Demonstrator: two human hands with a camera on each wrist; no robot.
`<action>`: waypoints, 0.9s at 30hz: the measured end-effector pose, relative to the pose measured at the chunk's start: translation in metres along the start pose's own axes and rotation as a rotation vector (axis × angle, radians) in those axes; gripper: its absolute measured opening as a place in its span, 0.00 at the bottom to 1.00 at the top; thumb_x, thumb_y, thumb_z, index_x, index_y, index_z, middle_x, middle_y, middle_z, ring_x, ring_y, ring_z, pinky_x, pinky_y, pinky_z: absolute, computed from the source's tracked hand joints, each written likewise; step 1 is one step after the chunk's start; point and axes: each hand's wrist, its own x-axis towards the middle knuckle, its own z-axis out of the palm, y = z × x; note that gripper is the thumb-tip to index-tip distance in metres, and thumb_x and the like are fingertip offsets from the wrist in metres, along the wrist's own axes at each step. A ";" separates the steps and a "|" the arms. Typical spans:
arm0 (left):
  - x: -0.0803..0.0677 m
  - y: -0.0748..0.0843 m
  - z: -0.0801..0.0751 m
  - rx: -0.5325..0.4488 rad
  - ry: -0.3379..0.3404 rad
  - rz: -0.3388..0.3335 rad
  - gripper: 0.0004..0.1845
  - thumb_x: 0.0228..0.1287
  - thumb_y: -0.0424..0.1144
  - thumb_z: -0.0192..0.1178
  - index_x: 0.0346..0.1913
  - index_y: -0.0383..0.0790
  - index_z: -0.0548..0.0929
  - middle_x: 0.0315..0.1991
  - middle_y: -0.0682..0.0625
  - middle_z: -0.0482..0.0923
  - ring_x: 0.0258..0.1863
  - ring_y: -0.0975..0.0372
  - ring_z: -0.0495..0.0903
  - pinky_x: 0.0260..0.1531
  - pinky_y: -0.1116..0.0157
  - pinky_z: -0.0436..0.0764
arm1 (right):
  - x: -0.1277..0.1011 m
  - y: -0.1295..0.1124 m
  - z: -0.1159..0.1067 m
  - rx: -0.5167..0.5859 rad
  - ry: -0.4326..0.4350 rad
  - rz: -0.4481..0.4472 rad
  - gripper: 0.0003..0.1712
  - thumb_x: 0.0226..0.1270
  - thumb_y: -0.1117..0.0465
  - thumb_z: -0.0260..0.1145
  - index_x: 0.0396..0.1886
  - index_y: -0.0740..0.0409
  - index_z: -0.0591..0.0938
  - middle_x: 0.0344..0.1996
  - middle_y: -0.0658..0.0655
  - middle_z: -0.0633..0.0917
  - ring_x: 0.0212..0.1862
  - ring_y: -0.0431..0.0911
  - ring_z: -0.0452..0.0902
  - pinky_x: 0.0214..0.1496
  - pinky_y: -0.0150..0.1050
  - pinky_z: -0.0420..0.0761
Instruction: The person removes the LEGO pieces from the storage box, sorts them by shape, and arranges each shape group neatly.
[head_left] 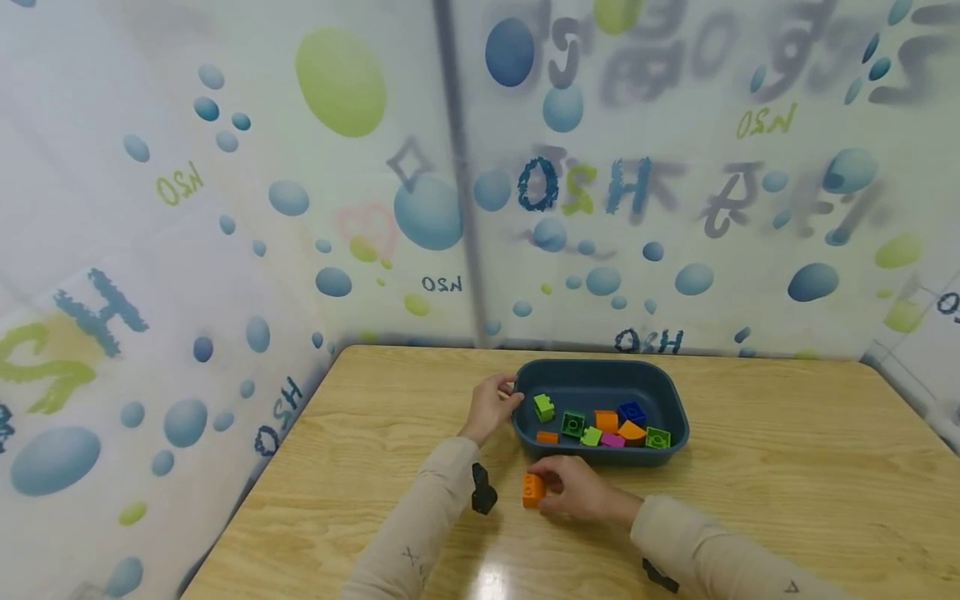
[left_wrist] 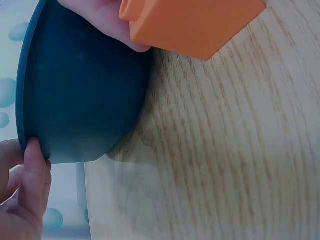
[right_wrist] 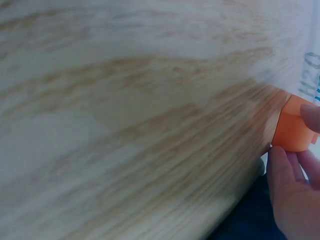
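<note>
A dark blue tray (head_left: 600, 374) sits on the wooden table (head_left: 787, 467) and holds several green, orange, blue and pink toy bricks (head_left: 607, 421). My left hand (head_left: 491, 404) grips the tray's left rim; its thumb (left_wrist: 35, 165) lies on the tray's edge (left_wrist: 22, 100) in the left wrist view. My right hand (head_left: 573, 487) pinches an orange brick (head_left: 532, 490) on the table just in front of the tray. The same orange brick (right_wrist: 295, 127) shows between fingertips in the right wrist view and the orange brick (left_wrist: 195, 25) fills the top of the left wrist view.
Bubble-patterned curtain walls (head_left: 225, 208) close in the table at the back and left. Bare wood (head_left: 825, 500) stretches to the right of the tray. A black wrist-camera mount (head_left: 482, 492) sits on my left forearm.
</note>
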 end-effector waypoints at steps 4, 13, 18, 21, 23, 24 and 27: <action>0.000 0.000 0.000 -0.007 -0.001 0.000 0.17 0.57 0.28 0.57 0.50 0.27 0.74 0.30 0.41 0.73 0.20 0.58 0.77 0.19 0.55 0.80 | -0.001 -0.002 0.001 0.013 0.007 0.006 0.22 0.47 0.67 0.69 0.45 0.70 0.77 0.41 0.59 0.79 0.41 0.49 0.74 0.43 0.38 0.79; -0.001 0.001 0.000 -0.009 -0.003 -0.005 0.17 0.57 0.27 0.57 0.50 0.27 0.74 0.30 0.41 0.73 0.20 0.59 0.77 0.20 0.54 0.80 | -0.007 -0.003 -0.002 -0.017 0.010 -0.008 0.28 0.49 0.65 0.69 0.51 0.70 0.73 0.48 0.63 0.77 0.48 0.53 0.73 0.48 0.43 0.76; -0.001 0.001 0.000 0.006 0.002 0.006 0.16 0.57 0.27 0.57 0.50 0.27 0.75 0.30 0.42 0.72 0.19 0.58 0.77 0.18 0.57 0.80 | -0.014 -0.014 -0.014 0.020 -0.010 -0.011 0.26 0.51 0.66 0.68 0.51 0.70 0.73 0.48 0.63 0.76 0.48 0.53 0.74 0.48 0.42 0.76; 0.000 0.001 0.000 0.015 0.007 -0.001 0.16 0.57 0.28 0.57 0.50 0.28 0.75 0.30 0.42 0.73 0.19 0.59 0.77 0.17 0.60 0.80 | -0.017 -0.021 -0.026 0.045 -0.003 -0.009 0.24 0.52 0.68 0.67 0.50 0.70 0.74 0.47 0.64 0.77 0.46 0.54 0.75 0.47 0.42 0.77; 0.001 0.000 0.001 0.014 0.008 -0.007 0.16 0.57 0.28 0.57 0.50 0.28 0.75 0.30 0.42 0.73 0.19 0.59 0.77 0.17 0.60 0.80 | -0.017 -0.023 -0.035 0.049 0.017 0.000 0.23 0.52 0.67 0.66 0.50 0.69 0.74 0.45 0.64 0.77 0.45 0.54 0.75 0.46 0.41 0.78; 0.001 0.000 0.001 0.012 0.006 -0.010 0.16 0.57 0.28 0.57 0.50 0.28 0.75 0.30 0.42 0.73 0.19 0.60 0.77 0.17 0.60 0.80 | -0.016 -0.024 -0.039 0.056 0.029 0.006 0.23 0.53 0.67 0.66 0.50 0.69 0.74 0.45 0.64 0.77 0.44 0.54 0.75 0.45 0.40 0.78; 0.001 -0.001 0.000 0.010 0.002 -0.014 0.17 0.57 0.28 0.57 0.50 0.28 0.75 0.30 0.42 0.72 0.20 0.59 0.77 0.17 0.61 0.80 | -0.013 -0.022 -0.052 0.031 0.074 0.003 0.23 0.55 0.65 0.65 0.50 0.68 0.74 0.44 0.64 0.77 0.42 0.54 0.75 0.42 0.37 0.79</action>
